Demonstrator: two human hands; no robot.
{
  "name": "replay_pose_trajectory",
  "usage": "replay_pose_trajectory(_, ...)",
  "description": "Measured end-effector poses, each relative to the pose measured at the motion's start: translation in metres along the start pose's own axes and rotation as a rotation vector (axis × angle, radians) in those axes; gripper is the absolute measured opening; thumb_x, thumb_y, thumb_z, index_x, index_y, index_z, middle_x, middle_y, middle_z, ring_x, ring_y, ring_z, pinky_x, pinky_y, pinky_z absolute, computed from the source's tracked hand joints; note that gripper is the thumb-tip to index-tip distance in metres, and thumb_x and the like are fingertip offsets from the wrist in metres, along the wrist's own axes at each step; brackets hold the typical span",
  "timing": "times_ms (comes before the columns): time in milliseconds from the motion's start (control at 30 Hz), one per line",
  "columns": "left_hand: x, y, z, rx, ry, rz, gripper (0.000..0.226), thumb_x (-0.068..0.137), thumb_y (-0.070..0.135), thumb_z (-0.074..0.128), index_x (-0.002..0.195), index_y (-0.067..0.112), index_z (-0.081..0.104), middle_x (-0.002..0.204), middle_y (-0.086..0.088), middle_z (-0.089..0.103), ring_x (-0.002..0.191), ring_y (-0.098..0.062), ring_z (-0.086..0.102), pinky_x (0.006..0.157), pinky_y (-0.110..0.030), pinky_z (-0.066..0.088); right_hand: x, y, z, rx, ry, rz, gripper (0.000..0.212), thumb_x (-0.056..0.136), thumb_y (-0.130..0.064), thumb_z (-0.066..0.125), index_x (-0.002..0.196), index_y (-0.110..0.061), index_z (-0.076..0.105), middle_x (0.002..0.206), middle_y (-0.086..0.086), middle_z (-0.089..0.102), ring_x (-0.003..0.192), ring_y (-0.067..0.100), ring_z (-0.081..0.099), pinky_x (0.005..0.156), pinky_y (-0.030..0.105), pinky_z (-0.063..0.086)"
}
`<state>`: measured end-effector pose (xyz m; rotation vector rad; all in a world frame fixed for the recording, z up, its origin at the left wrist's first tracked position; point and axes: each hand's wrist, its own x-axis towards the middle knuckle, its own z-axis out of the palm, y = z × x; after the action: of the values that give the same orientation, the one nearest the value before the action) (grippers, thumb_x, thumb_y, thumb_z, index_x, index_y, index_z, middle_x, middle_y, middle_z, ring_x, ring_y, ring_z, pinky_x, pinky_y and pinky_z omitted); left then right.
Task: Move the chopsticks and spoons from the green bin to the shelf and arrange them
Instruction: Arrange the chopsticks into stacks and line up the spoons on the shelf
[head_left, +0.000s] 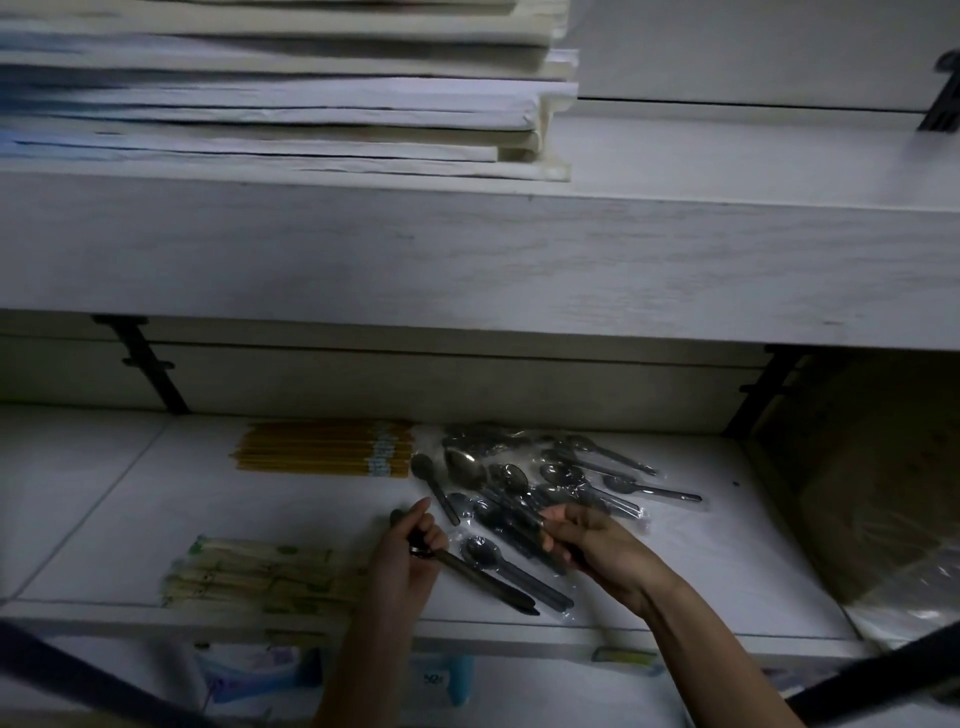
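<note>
Reaching over the front edge of the white shelf, we have both hands among the cutlery. Our left hand is closed around the handle of a dark spoon, whose long end sticks out to the right and lies low over the board. Our right hand has its fingers curled into the pile of wrapped spoons; it appears to pinch the clear wrapping of one, though the dim light keeps us from being sure. Just left of our left hand lies a pack of pale chopsticks, flat and parallel to the shelf's edge. Farther back, the spoons spread loosely, handles pointing right and toward us, some overlapping. Behind them on the left, a bundle of yellow chopsticks rests near the back panel, its banded end touching the spoon pile. Above, on the upper shelf, sits a stack of flat white packs.
</note>
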<state>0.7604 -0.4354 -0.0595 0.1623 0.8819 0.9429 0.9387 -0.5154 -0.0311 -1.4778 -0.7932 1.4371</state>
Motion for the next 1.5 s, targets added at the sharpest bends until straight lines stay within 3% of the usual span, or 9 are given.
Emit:
replay_pose_trajectory(100,-0.004,-0.002,0.009,-0.073,0.018,-0.002,0.03,0.097,0.01,0.038,0.067,0.01,0.041,0.04,0.001,0.046,0.035,-0.006,0.043,0.039,-0.015,0.038,-0.006,0.002,0.011,-0.082,0.014,0.003,0.016,0.095,-0.007,0.045,0.083,-0.014,0.053,0.061,-0.002,0.05,0.05,0.004,0.041,0.048,0.013,0.033)
replay_pose_trajectory(233,-0.02,-0.005,0.019,-0.125,0.069,0.075,0.021,0.096,0.01,0.039,0.081,0.004,0.052,0.086,-0.016,0.057,0.076,-0.022,0.055,0.086,-0.038,0.043,-0.01,0.006,0.026,-0.23,0.008,0.004,0.021,0.095,-0.007,0.044,0.079,-0.019,0.053,0.06,-0.005,0.05,0.053,0.005,0.04,0.051,0.015,0.031)
replay_pose_trajectory(367,-0.023,-0.006,0.019,-0.194,0.031,0.052,0.022,0.097,0.011,0.037,0.084,0.001,0.052,0.107,-0.024,0.05,0.084,-0.028,0.055,0.093,-0.042,0.039,-0.011,0.004,0.03,-0.276,0.044,0.014,0.025,0.093,-0.005,0.044,0.076,-0.02,0.054,0.057,-0.005,0.052,0.058,0.009,0.041,0.058,0.022,0.032)
replay_pose_trajectory(567,-0.011,-0.006,0.011,-0.264,0.007,0.018,0.022,0.097,0.016,0.039,0.092,0.003,0.056,0.099,-0.018,0.057,0.087,-0.026,0.057,0.083,-0.036,0.048,-0.013,0.0,0.03,-0.42,0.051,0.031,0.027,0.091,-0.008,0.045,0.068,-0.02,0.052,0.057,-0.005,0.054,0.059,0.012,0.042,0.057,0.024,0.033)
replay_pose_trajectory(833,0.002,-0.01,0.011,-0.274,0.013,0.045,0.029,0.091,0.038,0.048,0.08,0.012,0.051,0.07,-0.001,0.044,0.06,-0.011,0.043,0.06,-0.023,0.042,-0.014,0.001,0.035,-0.556,0.143,-0.026,0.023,0.09,-0.014,0.05,0.068,-0.023,0.052,0.064,-0.008,0.052,0.062,0.004,0.045,0.059,0.017,0.036)
replay_pose_trajectory(1067,0.011,-0.015,0.006,-0.313,-0.051,0.086,0.052,0.087,0.051,0.05,0.05,0.016,0.04,0.04,0.005,0.042,0.034,-0.007,0.039,0.039,-0.013,0.035,-0.016,0.008,0.04,-0.858,0.203,-0.152,0.012,0.089,-0.03,0.045,0.082,-0.024,0.053,0.102,0.006,0.065,0.099,0.022,0.057,0.078,0.026,0.038)
replay_pose_trajectory(1167,0.007,-0.015,0.01,-0.304,-0.02,0.084,0.046,0.091,0.041,0.047,0.054,0.017,0.036,0.039,0.005,0.043,0.032,-0.006,0.038,0.038,-0.011,0.033,-0.014,0.011,0.035,-1.016,0.241,-0.24,0.048,0.076,-0.054,0.027,0.091,-0.023,0.06,0.108,0.001,0.062,0.107,0.019,0.053,0.087,0.03,0.038)
replay_pose_trajectory(1367,0.006,-0.018,0.012,-0.311,-0.055,0.089,0.062,0.094,0.033,0.039,0.035,0.017,0.04,0.035,0.004,0.039,0.03,-0.006,0.035,0.036,-0.011,0.031,-0.018,-0.003,0.025,-0.653,-0.17,0.025,0.033,0.098,-0.039,0.037,0.073,-0.025,0.055,0.068,-0.01,0.064,0.062,0.004,0.057,0.059,0.012,0.04)
replay_pose_trajectory(1500,0.007,-0.023,0.012,-0.302,-0.078,0.088,0.063,0.096,0.035,0.038,0.035,0.017,0.042,0.035,0.004,0.039,0.031,-0.006,0.038,0.039,-0.012,0.034,-0.012,0.002,0.023,-0.466,-0.211,0.096,0.029,0.099,-0.03,0.04,0.074,-0.022,0.053,0.059,-0.007,0.051,0.035,-0.001,0.039,0.042,0.014,0.031)
